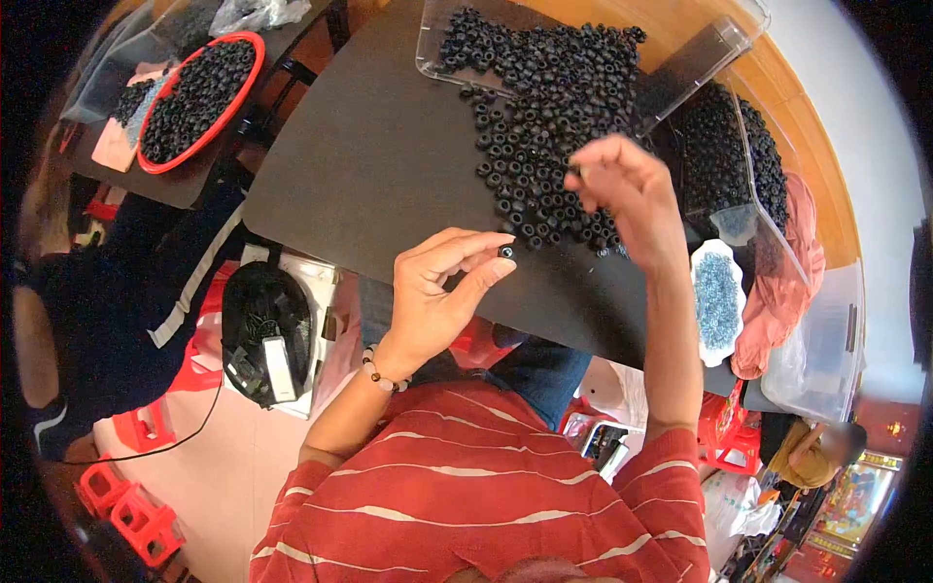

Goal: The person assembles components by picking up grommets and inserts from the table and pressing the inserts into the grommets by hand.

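Observation:
My left hand (435, 289) is raised over the near edge of the dark table. Between its thumb and index fingertip it pinches a small black ring-shaped piece (506, 252), hole facing up. My right hand (630, 192), slightly blurred, hovers above the pile of black ring-shaped pieces (544, 117). Its thumb and fingers are drawn together, with something small and dark at the tips that I cannot make out. Loose pieces spread from a tipped clear plastic bin (428, 44) toward my hands.
Right of the pile, a white scalloped dish (740, 291) holds small bluish clear pieces, beside a pink cloth (777, 321). A clear bin (753, 160) of black pieces stands behind. At left, a red-rimmed basin (259, 63) sits on another table, with a person's dark sleeve (209, 233) nearby.

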Tool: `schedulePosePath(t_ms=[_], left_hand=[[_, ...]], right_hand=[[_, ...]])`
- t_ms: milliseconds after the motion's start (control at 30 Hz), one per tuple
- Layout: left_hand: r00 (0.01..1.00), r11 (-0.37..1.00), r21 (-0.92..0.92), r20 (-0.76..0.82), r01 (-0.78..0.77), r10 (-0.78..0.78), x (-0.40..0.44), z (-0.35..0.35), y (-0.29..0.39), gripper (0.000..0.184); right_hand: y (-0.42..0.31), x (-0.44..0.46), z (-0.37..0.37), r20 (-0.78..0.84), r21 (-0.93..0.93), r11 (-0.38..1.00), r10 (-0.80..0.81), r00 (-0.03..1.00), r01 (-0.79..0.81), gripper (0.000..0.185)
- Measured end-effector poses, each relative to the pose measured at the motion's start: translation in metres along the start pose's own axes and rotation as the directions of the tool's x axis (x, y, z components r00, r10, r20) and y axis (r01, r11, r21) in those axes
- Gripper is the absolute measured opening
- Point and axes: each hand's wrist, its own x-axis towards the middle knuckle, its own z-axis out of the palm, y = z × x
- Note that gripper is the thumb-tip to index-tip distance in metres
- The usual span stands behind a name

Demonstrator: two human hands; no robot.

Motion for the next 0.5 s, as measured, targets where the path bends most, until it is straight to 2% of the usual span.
schedulePosePath(t_ms=[67,233,367,500], left_hand=[[0.999,0.999,-0.035,0.040,0.002,-0.001,-0.004,0.005,0.003,0.023],[0.990,0.987,-0.157,0.144,0.021,0.002,-0.020,0.024,0.009,0.023],[0.978,0.984,-0.156,0.204,0.081,-0.048,-0.027,0.027,0.012,0.023],[0.973,0.997,-0.080,0.230,0.009,0.010,-0.030,0.030,0.015,0.023]], right_hand=[[0.005,-0.030,0.008,-0.017,0.244,0.967,0.082,0.996,-0.076,0.013],[0.029,-0.091,0.024,0.008,0.553,0.826,0.125,0.992,-0.109,0.013],[0.038,-0.114,0.028,0.022,0.663,0.739,0.143,0.989,-0.122,0.011],[0.040,-0.126,0.030,0.012,0.658,0.742,0.157,0.988,-0.126,0.010]])
